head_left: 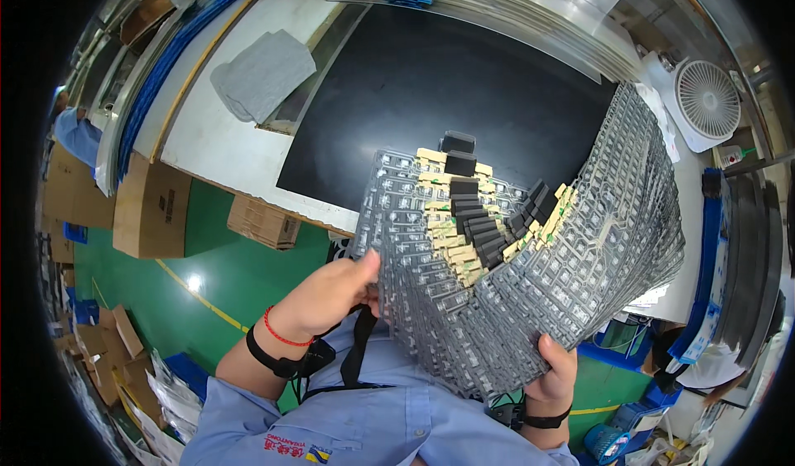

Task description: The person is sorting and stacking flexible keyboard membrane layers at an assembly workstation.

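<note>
A thick, fanned-out stack of thin see-through grey sheets spreads between my two hands. Printed lines and a grid of key-like squares cover them, much like keyboard membranes. Cream-yellow strips and black tabs line the inner curve of the fan. At its left edge my left hand grips the sheets, thumb on top and fingers mostly hidden beneath. My right hand holds the lower right edge, its thumb over the sheets and the other fingers underneath. The fan's right part reaches over the right side of the black mat.
A black mat lies on the white table. Grey cloth-like sheets rest at the left, and a white fan stands at the far right. Cardboard boxes sit on the green floor. Another person's blue sleeve shows far left.
</note>
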A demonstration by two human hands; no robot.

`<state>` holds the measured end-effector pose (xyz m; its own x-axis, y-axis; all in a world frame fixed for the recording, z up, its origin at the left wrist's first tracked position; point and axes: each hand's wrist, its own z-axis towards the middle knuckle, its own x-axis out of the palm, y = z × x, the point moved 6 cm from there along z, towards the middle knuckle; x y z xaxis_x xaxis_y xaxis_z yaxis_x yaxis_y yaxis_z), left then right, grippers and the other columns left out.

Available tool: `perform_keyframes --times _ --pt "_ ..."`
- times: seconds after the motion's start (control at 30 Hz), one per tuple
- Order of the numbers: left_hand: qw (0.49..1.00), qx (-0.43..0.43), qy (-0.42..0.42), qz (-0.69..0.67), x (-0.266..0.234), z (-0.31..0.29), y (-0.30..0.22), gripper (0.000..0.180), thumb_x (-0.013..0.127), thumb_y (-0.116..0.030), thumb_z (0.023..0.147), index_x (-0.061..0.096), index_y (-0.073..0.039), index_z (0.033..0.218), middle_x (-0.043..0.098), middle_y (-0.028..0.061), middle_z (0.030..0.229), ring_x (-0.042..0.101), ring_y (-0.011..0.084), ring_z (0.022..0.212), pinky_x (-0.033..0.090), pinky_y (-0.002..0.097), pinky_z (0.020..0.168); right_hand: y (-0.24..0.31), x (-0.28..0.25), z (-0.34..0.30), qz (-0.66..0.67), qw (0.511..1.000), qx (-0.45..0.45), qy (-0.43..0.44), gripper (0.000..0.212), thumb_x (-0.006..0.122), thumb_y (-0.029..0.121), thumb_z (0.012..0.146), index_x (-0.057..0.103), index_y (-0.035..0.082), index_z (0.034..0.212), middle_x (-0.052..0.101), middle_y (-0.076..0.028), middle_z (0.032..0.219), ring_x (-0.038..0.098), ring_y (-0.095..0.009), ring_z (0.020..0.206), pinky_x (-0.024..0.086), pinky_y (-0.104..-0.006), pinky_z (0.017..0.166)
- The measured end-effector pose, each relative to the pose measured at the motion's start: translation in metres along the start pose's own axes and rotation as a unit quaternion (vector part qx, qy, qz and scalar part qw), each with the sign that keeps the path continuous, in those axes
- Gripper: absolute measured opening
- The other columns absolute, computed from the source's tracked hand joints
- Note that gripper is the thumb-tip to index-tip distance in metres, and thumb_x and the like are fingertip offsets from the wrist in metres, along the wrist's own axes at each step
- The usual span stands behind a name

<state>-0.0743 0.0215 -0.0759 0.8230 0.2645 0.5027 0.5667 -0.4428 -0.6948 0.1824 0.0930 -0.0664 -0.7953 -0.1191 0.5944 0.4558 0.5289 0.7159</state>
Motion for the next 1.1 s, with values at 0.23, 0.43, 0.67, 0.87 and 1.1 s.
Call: perform_keyframes --times 0.23,0.43,0.67,0.87,1.1 --pt "0.986 0.050 0.019 0.159 0.000 -0.005 -0.005 0.030 0.053 -0.022 0.093 0.065 0.001 0.078 0.063 0.0037 0.075 0.056 0.0087 0.068 0.045 0.0232 0.066 0.004 -0.004 -0.002 0.024 0.998 -0.002 0.050 0.060 0.060 0.010 0.077 0.036 -0.005 0.129 0.049 -0.020 0.125 0.050 -0.035 0.112 0.039 -0.0464 0.097" --pt "0.985 0.065 0.018 0.160 -0.004 -0.002 -0.001 0.027 0.057 -0.019 0.090 0.063 0.002 0.074 0.063 0.0035 0.073 0.058 0.0089 0.069 0.046 0.0233 0.063 -0.002 -0.001 0.001 0.032 0.999 0.005 0.022 0.062 0.061 0.011 0.076 0.035 -0.005 0.130 0.048 -0.021 0.126 0.051 -0.035 0.112 0.039 -0.0472 0.097" --pt "0.988 0.068 0.035 0.136 0.006 -0.005 -0.005 0.030 0.054 -0.025 0.092 0.064 0.002 0.088 0.065 0.0051 0.082 0.059 0.0107 0.074 0.046 0.0247 0.066 0.007 -0.004 -0.002 0.028 0.998 -0.022 0.042 0.062 0.061 0.011 0.076 0.035 -0.006 0.130 0.048 -0.022 0.126 0.050 -0.036 0.113 0.038 -0.0470 0.097" --pt "0.999 0.012 0.019 -0.043 0.000 0.005 -0.003 0.052 0.030 -0.041 0.098 0.062 0.000 0.099 0.065 0.0075 0.085 0.058 0.0144 0.076 0.044 0.0273 0.070 0.007 -0.003 0.000 0.016 0.999 -0.011 0.028 0.062 0.060 0.011 0.076 0.035 -0.005 0.130 0.048 -0.021 0.126 0.050 -0.035 0.112 0.038 -0.0468 0.097" --pt "0.998 0.044 -0.010 0.047 -0.009 -0.005 -0.004 0.049 0.031 -0.035 0.099 0.062 0.002 0.092 0.064 0.0097 0.085 0.057 0.0151 0.077 0.043 0.0276 0.071 0.006 0.004 0.000 0.018 0.999 -0.021 0.019 0.059 0.060 0.008 0.076 0.037 -0.005 0.128 0.050 -0.021 0.123 0.051 -0.035 0.111 0.038 -0.0459 0.097"
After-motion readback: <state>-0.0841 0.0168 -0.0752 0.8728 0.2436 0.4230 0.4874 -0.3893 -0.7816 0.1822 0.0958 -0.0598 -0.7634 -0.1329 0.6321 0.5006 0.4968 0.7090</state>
